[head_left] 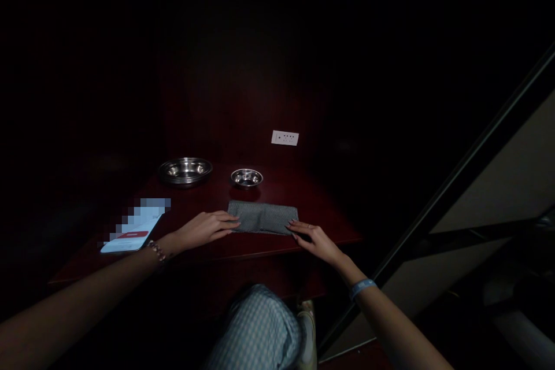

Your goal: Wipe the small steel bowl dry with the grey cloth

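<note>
A grey folded cloth lies flat near the front edge of a dark red table. My left hand rests on the table with fingers stretched out, its fingertips touching the cloth's left end. My right hand lies open with fingers spread, touching the cloth's right front corner. Neither hand holds anything.
A large steel dish and a small steel bowl stand behind the cloth. A lit phone lies at the table's left front. A white wall socket sits behind. My knee in checked fabric is below the table edge.
</note>
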### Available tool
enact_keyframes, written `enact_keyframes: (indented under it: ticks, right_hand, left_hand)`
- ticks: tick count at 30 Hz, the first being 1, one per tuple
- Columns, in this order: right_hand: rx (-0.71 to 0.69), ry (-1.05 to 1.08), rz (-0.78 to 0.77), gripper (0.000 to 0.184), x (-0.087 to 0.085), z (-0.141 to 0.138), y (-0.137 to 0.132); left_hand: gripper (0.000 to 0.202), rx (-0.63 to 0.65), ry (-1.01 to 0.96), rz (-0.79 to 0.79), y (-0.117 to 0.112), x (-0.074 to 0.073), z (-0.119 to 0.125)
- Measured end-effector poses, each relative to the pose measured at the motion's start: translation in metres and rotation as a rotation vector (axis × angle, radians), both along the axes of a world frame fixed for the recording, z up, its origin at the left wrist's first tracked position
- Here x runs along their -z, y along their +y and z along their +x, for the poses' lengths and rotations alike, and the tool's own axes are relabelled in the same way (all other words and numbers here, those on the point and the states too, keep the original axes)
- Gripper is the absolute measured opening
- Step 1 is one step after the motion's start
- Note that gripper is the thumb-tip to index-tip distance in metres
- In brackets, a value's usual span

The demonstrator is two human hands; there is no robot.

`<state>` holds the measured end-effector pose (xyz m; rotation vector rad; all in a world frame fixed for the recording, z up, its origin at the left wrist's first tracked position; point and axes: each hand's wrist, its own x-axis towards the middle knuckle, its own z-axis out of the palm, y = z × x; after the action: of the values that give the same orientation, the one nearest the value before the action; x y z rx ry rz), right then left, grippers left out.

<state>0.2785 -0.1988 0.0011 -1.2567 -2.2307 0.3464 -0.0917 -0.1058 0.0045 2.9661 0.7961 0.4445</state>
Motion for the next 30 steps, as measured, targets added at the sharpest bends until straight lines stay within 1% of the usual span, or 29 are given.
enact_keyframes:
  ticks: [2, 5, 8, 10, 12, 14, 17, 19, 20, 22, 24, 26, 27, 29, 30]
  right_hand:
    - [-0.031, -0.027, -0.007, 0.038, -0.002, 0.002, 0.001]
    - [-0.064, -0.090, 0.003, 0.036, -0.005, 0.005, 0.003]
    - [-0.067, -0.165, 0.054, 0.035, -0.008, 0.008, 0.004]
    - [-0.042, -0.220, 0.115, 0.035, -0.009, 0.010, 0.004]
    - [0.000, -0.267, 0.194, 0.036, -0.010, 0.012, 0.003]
    - [0.016, -0.309, 0.254, 0.036, -0.011, 0.013, 0.001]
    - [-0.022, -0.372, 0.257, 0.033, -0.015, 0.012, -0.004]
    - [0.000, -0.372, 0.247, 0.032, -0.020, 0.010, -0.007]
    - [0.042, -0.352, 0.246, 0.032, -0.022, 0.008, -0.007]
    - [0.191, -0.295, 0.236, 0.032, -0.027, 0.006, -0.005]
    - [0.411, -0.240, 0.200, 0.032, -0.028, 0.004, 0.003]
    - [0.638, -0.194, 0.132, 0.034, -0.026, 0.004, 0.014]
    - [0.710, -0.163, 0.080, 0.036, -0.024, 0.004, 0.021]
    - [0.779, -0.092, -0.020, 0.039, -0.017, 0.005, 0.036]
    - [0.778, -0.055, -0.033, 0.041, -0.013, 0.004, 0.043]
  left_hand:
    - [0.040, -0.008, -0.011, -0.020, -0.001, -0.001, -0.001]
    - [0.040, -0.012, -0.040, -0.067, -0.003, -0.006, -0.001]
    - [0.039, -0.022, -0.039, -0.108, -0.003, -0.012, 0.000]
    - [0.038, -0.017, -0.045, -0.120, -0.002, -0.013, 0.001]
    - [0.036, -0.004, -0.064, -0.124, 0.001, -0.010, 0.001]
    - [0.035, 0.005, -0.093, -0.135, 0.004, -0.003, 0.000]
    - [0.035, 0.002, -0.161, -0.186, 0.007, 0.006, 0.000]
    - [0.034, -0.005, -0.248, -0.243, 0.011, 0.008, 0.001]
    - [0.034, -0.013, -0.304, -0.273, 0.013, 0.007, 0.002]
    - [0.035, -0.054, -0.422, -0.318, 0.021, 0.003, 0.003]
    - [0.035, -0.180, -0.519, -0.320, 0.031, -0.003, 0.005]
    - [0.036, -0.342, -0.547, -0.313, 0.043, -0.006, 0.008]
    - [0.036, -0.408, -0.541, -0.318, 0.049, -0.006, 0.009]
    - [0.038, -0.490, -0.501, -0.368, 0.057, -0.003, 0.014]
    - [0.039, -0.503, -0.484, -0.395, 0.060, -0.001, 0.018]
